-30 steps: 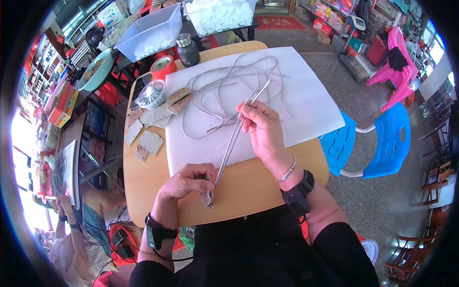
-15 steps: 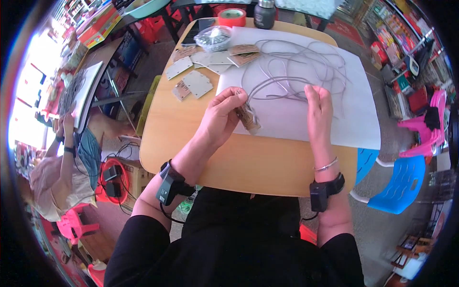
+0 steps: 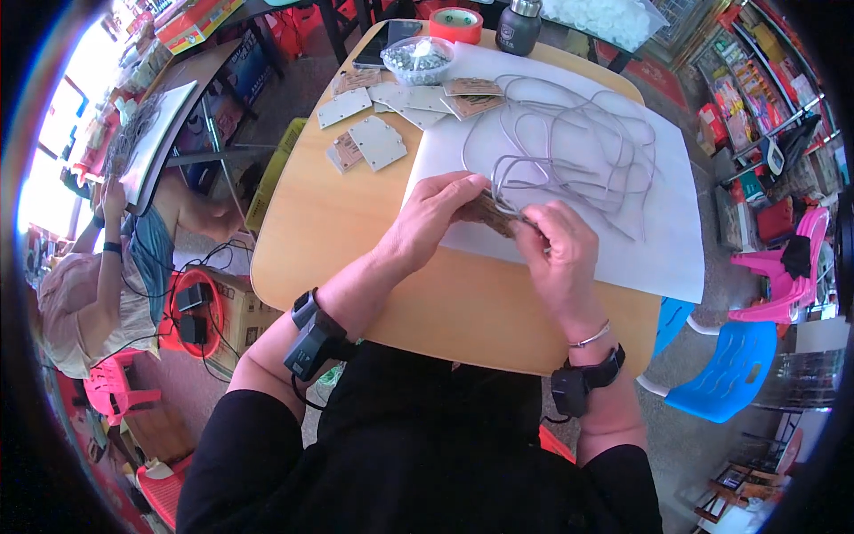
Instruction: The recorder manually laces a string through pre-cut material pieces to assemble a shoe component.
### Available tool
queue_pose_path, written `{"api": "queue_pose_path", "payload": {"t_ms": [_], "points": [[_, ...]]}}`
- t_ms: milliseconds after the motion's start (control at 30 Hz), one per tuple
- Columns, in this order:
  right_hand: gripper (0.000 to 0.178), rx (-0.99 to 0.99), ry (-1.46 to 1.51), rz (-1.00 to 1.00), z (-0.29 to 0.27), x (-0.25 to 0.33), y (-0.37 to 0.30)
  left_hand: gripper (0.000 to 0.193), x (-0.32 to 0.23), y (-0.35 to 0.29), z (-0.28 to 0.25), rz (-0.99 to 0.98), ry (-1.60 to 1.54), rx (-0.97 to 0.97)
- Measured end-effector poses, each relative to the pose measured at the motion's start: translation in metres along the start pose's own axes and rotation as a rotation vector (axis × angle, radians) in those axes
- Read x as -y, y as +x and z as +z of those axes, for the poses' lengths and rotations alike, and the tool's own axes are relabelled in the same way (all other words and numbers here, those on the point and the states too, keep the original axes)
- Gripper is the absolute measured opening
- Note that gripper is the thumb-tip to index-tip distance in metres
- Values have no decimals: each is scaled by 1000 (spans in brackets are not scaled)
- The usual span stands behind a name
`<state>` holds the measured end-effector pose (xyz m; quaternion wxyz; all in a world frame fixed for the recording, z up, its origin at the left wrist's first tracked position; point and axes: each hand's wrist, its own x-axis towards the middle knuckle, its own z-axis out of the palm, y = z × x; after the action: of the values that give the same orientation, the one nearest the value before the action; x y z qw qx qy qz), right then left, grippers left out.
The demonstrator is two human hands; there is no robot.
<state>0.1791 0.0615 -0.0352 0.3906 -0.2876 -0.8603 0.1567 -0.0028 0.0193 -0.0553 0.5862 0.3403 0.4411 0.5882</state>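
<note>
My left hand [image 3: 433,214] and my right hand [image 3: 559,252] meet over the near edge of a white sheet [image 3: 658,231] on the round wooden table [image 3: 356,231]. Between them they grip a small brown flat piece [image 3: 492,214], mostly hidden by the fingers. A bent grey metal wire [image 3: 507,173] runs from the piece up into a loose pile of grey wires [image 3: 578,147] on the sheet.
Several flat brown and pale boards [image 3: 378,141] lie at the table's far left, beside a clear bowl of small metal parts [image 3: 418,58], a red tape roll [image 3: 455,22] and a dark bottle [image 3: 519,25]. A blue chair [image 3: 729,383] stands right; another person [image 3: 98,267] sits left.
The long straight rod held a second ago is gone from my hands. Both hands have come together on the small brown piece, and the view has swung so the table sits higher.
</note>
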Motion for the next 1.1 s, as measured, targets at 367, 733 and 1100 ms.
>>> {"api": "queue_pose_path", "payload": {"t_ms": [367, 733, 1100], "points": [[9, 27, 98, 6, -5, -2, 2, 30, 4, 2, -12, -191, -436, 263], [11, 53, 261, 132, -9, -5, 3, 25, -10, -7, -9, -217, -258, 178], [27, 139, 530, 228, -9, -12, 6, 22, -7, -10, 0, -235, 55, 140]]}}
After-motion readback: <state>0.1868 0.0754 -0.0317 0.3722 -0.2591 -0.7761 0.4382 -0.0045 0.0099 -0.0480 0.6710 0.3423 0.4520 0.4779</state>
